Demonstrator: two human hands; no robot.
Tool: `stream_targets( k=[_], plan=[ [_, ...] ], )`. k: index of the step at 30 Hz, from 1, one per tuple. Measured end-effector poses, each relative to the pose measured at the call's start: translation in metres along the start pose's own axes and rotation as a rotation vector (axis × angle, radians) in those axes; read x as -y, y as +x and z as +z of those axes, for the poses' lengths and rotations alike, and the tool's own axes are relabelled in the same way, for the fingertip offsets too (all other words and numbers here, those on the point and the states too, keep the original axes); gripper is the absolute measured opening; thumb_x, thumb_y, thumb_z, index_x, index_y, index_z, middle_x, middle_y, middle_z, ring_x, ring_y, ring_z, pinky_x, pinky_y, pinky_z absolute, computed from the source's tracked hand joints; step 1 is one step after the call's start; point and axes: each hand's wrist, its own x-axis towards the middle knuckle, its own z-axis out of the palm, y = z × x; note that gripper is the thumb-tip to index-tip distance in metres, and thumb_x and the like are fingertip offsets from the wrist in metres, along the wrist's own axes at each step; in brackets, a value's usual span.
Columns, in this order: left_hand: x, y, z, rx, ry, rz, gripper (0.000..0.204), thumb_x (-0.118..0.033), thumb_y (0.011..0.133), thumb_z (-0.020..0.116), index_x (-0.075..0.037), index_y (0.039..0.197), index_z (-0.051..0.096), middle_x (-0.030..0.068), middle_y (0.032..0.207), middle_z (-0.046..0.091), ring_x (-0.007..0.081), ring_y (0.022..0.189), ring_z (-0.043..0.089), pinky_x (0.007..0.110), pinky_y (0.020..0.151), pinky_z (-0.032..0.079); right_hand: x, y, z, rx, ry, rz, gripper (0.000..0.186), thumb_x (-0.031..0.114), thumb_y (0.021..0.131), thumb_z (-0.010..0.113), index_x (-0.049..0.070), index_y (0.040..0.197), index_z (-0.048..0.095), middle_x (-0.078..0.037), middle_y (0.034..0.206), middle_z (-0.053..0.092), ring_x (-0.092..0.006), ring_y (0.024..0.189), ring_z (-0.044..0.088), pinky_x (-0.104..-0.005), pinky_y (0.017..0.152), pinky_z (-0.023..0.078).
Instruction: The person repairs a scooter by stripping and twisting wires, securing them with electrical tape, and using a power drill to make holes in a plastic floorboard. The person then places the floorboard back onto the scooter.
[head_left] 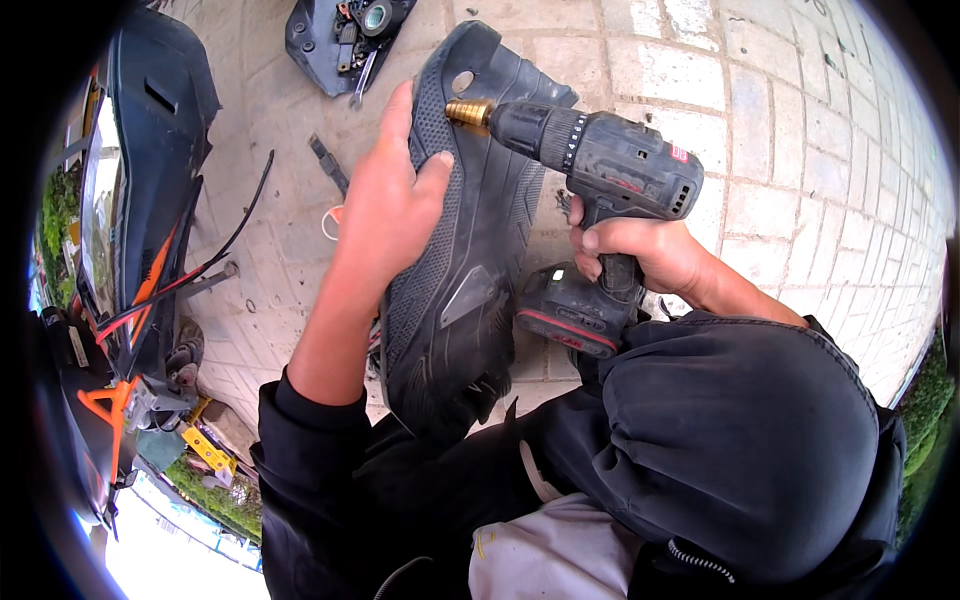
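Observation:
My left hand [388, 200] grips the left edge of a long black plastic panel [490, 210], its thumb lying over the textured face. The panel slants across my legs, its far end reaching above the paving. Near that far end is a round hole [463, 82]. A black cordless drill [625, 160] is in my right hand [645, 250], which is wrapped round its handle. The drill points left and carries a gold step drill bit [468, 112]. The bit's tip lies just below the hole in view; whether it touches the panel I cannot tell.
A dark motor scooter [155, 150] with orange parts and hanging cables stands at the left. At the top, a dark tray-like part [312, 45] holds small hardware and a wrench [364, 78]. A dark strip [328, 163] lies on the brick paving [760, 130].

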Motion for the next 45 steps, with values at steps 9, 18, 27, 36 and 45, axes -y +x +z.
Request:
stream_targets(
  k=[9, 18, 27, 36, 45],
  plan=[
    [-0.0001, 0.001, 0.0007, 0.0, 0.009, 0.001, 0.064, -0.012, 0.086, 0.055, 0.006, 0.142, 0.029, 0.0321, 0.107, 0.061, 0.0445, 0.098, 0.061, 0.043, 0.087, 0.046, 0.0022, -0.0018, 0.0013, 0.01, 0.057, 0.027, 0.026, 0.003, 0.073, 0.061, 0.001, 0.098, 0.053, -0.009, 0.072, 0.056, -0.0198, 0.06, 0.056, -0.0343, 0.06, 0.047],
    [-0.0008, 0.0017, 0.0012, 0.005, 0.007, -0.023, 0.065, -0.012, 0.085, 0.055, 0.006, 0.142, 0.029, 0.0307, 0.096, 0.063, 0.0435, 0.086, 0.063, 0.044, 0.079, 0.048, -0.0008, -0.0009, 0.0017, -0.002, 0.02, 0.01, 0.027, 0.003, 0.074, 0.063, 0.002, 0.099, 0.053, -0.009, 0.072, 0.056, -0.0197, 0.061, 0.056, -0.034, 0.061, 0.047],
    [-0.0047, 0.0015, 0.0023, 0.017, 0.052, -0.034, 0.065, -0.011, 0.085, 0.055, 0.006, 0.142, 0.028, 0.0291, 0.089, 0.063, 0.0408, 0.077, 0.063, 0.044, 0.073, 0.048, -0.0008, -0.0029, 0.001, 0.006, 0.027, 0.001, 0.026, 0.002, 0.074, 0.062, 0.001, 0.098, 0.053, -0.009, 0.073, 0.056, -0.0193, 0.061, 0.056, -0.034, 0.061, 0.047],
    [-0.0057, 0.0013, 0.0034, 0.005, 0.032, -0.016, 0.065, -0.01, 0.085, 0.055, 0.005, 0.143, 0.028, 0.0296, 0.091, 0.064, 0.0425, 0.081, 0.064, 0.044, 0.075, 0.049, -0.0005, -0.0039, -0.0003, 0.003, -0.012, -0.006, 0.026, 0.002, 0.075, 0.062, 0.001, 0.099, 0.054, -0.008, 0.073, 0.056, -0.0184, 0.061, 0.056, -0.0333, 0.061, 0.047],
    [-0.0061, 0.0021, 0.0032, 0.01, 0.05, -0.032, 0.066, -0.011, 0.085, 0.055, 0.004, 0.143, 0.028, 0.0283, 0.08, 0.062, 0.0416, 0.071, 0.062, 0.045, 0.068, 0.047, 0.0052, -0.0057, 0.0019, -0.024, -0.097, -0.077, 0.017, -0.001, 0.075, 0.063, -0.001, 0.091, 0.059, -0.006, 0.071, 0.06, -0.0116, 0.058, 0.056, -0.0268, 0.055, 0.045]
  ],
)
